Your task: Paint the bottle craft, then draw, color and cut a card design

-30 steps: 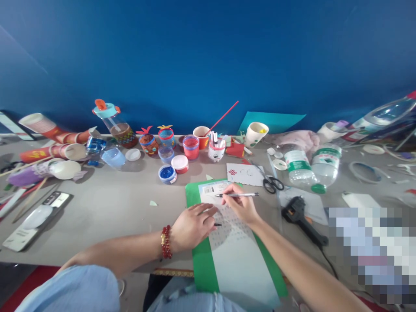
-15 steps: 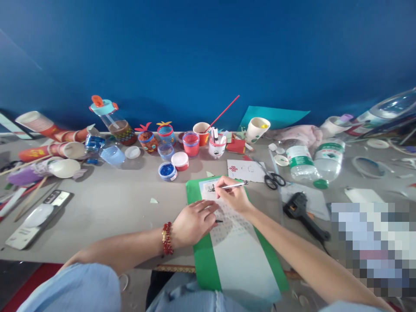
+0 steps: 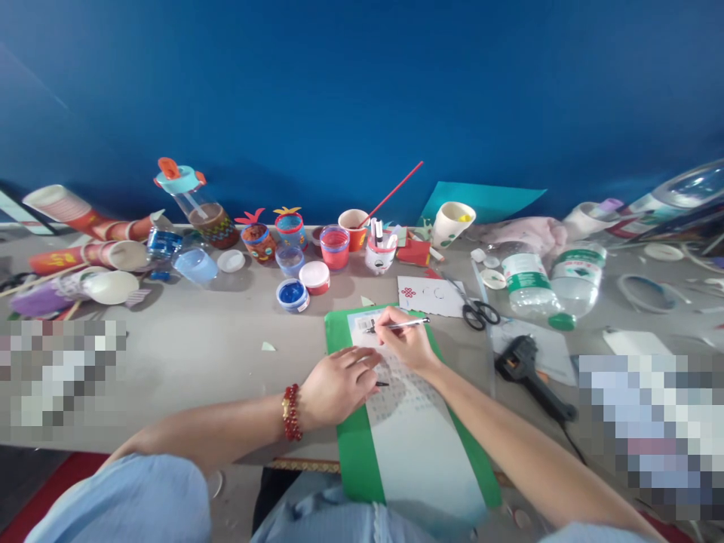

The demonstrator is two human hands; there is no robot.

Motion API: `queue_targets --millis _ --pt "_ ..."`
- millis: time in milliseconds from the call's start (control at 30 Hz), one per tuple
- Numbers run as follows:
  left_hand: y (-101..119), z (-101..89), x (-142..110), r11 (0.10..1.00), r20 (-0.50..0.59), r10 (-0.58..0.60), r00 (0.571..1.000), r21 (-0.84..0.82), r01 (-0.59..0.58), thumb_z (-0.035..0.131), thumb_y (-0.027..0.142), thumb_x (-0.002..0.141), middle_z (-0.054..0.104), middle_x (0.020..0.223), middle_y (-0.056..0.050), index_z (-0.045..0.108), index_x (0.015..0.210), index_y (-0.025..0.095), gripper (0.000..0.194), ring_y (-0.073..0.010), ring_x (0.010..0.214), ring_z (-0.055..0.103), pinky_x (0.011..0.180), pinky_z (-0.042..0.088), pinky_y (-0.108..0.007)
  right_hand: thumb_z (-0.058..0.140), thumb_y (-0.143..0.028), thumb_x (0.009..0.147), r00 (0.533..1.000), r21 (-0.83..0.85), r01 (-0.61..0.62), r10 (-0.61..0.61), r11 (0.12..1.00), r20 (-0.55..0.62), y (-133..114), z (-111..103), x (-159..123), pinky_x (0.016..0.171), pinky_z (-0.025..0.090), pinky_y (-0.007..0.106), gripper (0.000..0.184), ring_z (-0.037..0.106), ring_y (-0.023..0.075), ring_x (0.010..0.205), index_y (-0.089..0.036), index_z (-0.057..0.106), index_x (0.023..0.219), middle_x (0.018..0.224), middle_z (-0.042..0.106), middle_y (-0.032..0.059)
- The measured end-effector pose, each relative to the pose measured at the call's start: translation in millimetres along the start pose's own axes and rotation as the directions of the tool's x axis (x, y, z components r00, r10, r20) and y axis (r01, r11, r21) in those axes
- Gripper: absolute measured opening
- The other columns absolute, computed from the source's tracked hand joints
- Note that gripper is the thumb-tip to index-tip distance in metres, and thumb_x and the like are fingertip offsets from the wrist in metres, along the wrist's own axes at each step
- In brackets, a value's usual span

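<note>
A white printed sheet (image 3: 418, 445) lies on a green cutting mat (image 3: 354, 445) at the table's near edge. My right hand (image 3: 406, 343) is closed round a silver pen (image 3: 399, 325), whose tip touches the top of the sheet. My left hand (image 3: 335, 388), with a red bead bracelet at the wrist, rests flat on the sheet's left edge with fingers stretched out. A small black tip shows just past its fingers.
Paint pots (image 3: 292, 294), decorated cups (image 3: 257, 241) and a cup with a red brush (image 3: 354, 226) line the back. Black scissors (image 3: 478, 311), a black glue gun (image 3: 529, 369) and plastic bottles (image 3: 526, 283) lie to the right. Paper cups (image 3: 110, 286) lie at left.
My right hand carried the pen left and toward the top of the sheet, tilting its tip down onto the paper. The left hand stayed put.
</note>
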State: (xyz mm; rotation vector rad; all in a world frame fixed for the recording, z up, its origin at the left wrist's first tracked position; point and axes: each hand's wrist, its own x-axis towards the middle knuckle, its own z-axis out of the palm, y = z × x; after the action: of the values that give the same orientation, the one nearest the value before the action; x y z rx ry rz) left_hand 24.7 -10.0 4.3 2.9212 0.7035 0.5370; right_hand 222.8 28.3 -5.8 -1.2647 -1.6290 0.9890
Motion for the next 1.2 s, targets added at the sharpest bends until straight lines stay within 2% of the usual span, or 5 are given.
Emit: queue_targets --millis 433,633,1200 --pt "-0.6 2.8 0.1 1.0 -0.04 0.008 0.999 0.024 -0.007 0.05 0.028 0.098 0.065 0.128 -0.01 0.064 0.095 0.014 0.02 -0.0237 0.124 0.057 0.106 0.049 -0.039 0.052 -0.015 0.082 1.0 0.009 -0.008 0.008 1.0 0.028 -0.4 1.2 -0.3 0.054 0.043 0.022 0.014 0.055 0.0115 0.055 -0.021 0.053 0.069 0.061 0.057 -0.0032" --pt "-0.5 3.8 -1.1 1.0 -0.017 0.005 1.0 0.02 -0.005 0.051 0.028 0.097 0.064 0.13 -0.01 0.064 0.097 0.014 0.018 -0.0235 0.126 0.056 0.107 0.048 -0.039 0.052 -0.017 0.081 1.0 -0.035 0.001 0.0 0.999 0.017 0.4 1.7 -0.1 0.054 0.042 0.022 0.013 0.054 0.0114 0.056 -0.021 0.054 0.068 0.063 0.059 -0.0027" --pt "-1.0 3.4 -1.7 1.0 -0.021 0.009 1.0 0.014 -0.009 0.052 0.027 0.097 0.065 0.127 -0.011 0.064 0.097 0.014 0.018 -0.0238 0.125 0.056 0.106 0.048 -0.04 0.052 -0.016 0.082 1.0 -0.017 0.008 -0.008 1.0 0.002 0.6 -0.1 -0.2 0.055 0.04 0.022 0.016 0.052 0.0117 0.057 -0.021 0.051 0.066 0.062 0.056 -0.0029"
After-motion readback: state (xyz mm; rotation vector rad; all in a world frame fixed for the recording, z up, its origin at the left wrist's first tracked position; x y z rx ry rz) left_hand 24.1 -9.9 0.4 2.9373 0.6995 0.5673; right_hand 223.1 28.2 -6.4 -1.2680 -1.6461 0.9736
